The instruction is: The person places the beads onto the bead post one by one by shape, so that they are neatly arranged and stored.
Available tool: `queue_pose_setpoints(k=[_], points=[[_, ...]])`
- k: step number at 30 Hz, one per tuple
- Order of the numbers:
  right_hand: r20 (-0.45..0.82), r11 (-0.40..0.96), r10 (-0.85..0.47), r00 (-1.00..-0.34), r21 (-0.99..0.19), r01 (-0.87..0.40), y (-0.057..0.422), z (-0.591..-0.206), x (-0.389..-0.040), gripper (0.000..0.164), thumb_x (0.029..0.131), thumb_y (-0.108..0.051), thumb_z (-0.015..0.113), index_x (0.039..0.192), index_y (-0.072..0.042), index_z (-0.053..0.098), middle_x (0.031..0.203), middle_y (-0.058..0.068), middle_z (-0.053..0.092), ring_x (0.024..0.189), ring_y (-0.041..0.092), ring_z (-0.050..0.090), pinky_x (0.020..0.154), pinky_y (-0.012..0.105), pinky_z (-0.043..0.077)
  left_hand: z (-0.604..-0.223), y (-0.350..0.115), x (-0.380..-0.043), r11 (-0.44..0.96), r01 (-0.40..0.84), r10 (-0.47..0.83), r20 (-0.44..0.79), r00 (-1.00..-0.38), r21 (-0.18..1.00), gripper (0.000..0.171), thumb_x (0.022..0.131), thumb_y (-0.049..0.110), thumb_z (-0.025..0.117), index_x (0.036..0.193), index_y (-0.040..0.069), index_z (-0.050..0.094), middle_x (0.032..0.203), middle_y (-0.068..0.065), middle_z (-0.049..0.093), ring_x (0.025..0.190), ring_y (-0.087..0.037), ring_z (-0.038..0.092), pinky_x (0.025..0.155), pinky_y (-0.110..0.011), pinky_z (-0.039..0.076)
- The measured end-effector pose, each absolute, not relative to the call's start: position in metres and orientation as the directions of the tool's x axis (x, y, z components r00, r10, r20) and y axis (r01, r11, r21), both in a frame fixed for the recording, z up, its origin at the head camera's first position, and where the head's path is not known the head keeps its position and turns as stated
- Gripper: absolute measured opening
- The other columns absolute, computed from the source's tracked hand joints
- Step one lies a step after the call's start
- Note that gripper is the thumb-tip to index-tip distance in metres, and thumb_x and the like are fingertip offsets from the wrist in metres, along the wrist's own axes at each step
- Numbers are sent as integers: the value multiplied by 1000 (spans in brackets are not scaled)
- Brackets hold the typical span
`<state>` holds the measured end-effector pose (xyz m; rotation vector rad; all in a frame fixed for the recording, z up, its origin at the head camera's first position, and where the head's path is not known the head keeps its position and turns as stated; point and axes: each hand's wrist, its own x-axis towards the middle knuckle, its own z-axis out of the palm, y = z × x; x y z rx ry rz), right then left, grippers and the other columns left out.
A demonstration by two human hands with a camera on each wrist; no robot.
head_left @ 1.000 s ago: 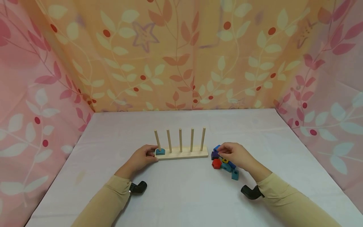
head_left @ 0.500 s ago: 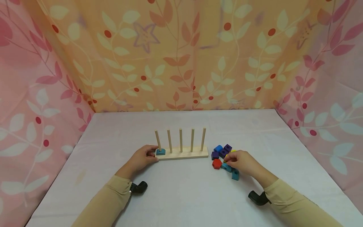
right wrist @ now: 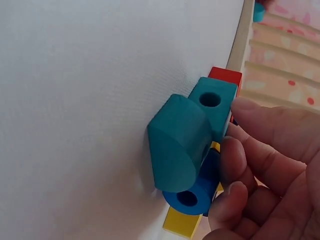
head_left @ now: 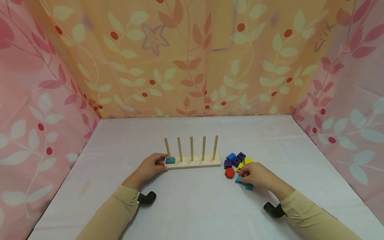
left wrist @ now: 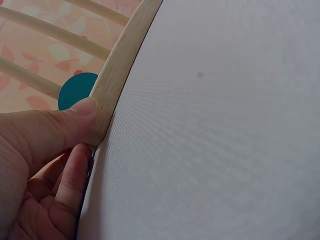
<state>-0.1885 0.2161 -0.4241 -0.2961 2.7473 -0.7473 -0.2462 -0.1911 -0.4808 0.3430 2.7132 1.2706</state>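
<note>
- Teal painted wooden block with a bored hole [right wrist: 212, 107]: lies on the table at the near edge of the loose pile, right of the rack; right hand [head_left: 255, 175] pinches it. Judged light, rigid and smooth; best held by its flat sides (hole kept free).
- Teal half-round wooden block [right wrist: 175, 142]: touches the first.
- Pale wooden base with five upright pegs [head_left: 192, 162]: left hand [head_left: 148, 168] grips its end; one teal piece [head_left: 170, 160] sits on the leftmost peg.
- White cloth-covered table [head_left: 192, 206]: flat.
- Leaf-printed curtains [head_left: 192, 56]: enclose three sides.
</note>
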Motion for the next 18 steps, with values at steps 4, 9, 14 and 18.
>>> queue_pose_setpoints(k=[4, 9, 14, 18], points=[[-221, 842, -271, -937, -526, -120, 217, -424, -188, 9, 75, -10, 73, 76, -13, 66, 63, -3, 48, 65, 14, 45, 57, 27, 38, -479, -190, -245, 620, 149, 257, -20, -966, 771, 52, 76, 18, 75, 124, 12, 56, 102, -3, 56, 86, -15, 52, 75, -29, 41], [-204, 824, -317, -926, -543, -163, 216, -423, -186, 17, 73, -5, 74, 71, -14, 59, 66, -3, 50, 67, 14, 46, 57, 28, 40, -478, -190, -245, 612, 159, 265, -12, -964, 774, 52, 76, 18, 75, 125, 11, 56, 103, -3, 56, 86, -14, 52, 75, -30, 42], [-188, 825, -331, -925, -534, -186, 214, -422, -183, 22, 72, -3, 73, 70, -15, 55, 69, -4, 51, 71, 15, 46, 59, 29, 41, -478, -190, -245, 609, 158, 264, -10, -965, 777, 52, 76, 18, 74, 125, 11, 56, 103, -3, 56, 87, -15, 52, 75, -30, 42], [-190, 842, -311, -931, -509, -177, 214, -422, -184, 22, 72, -3, 74, 76, -14, 56, 71, -3, 50, 71, 15, 46, 60, 28, 41, -478, -190, -245, 611, 155, 261, -13, -965, 777, 51, 76, 17, 74, 124, 11, 56, 101, -3, 56, 86, -15, 51, 75, -30, 42]])
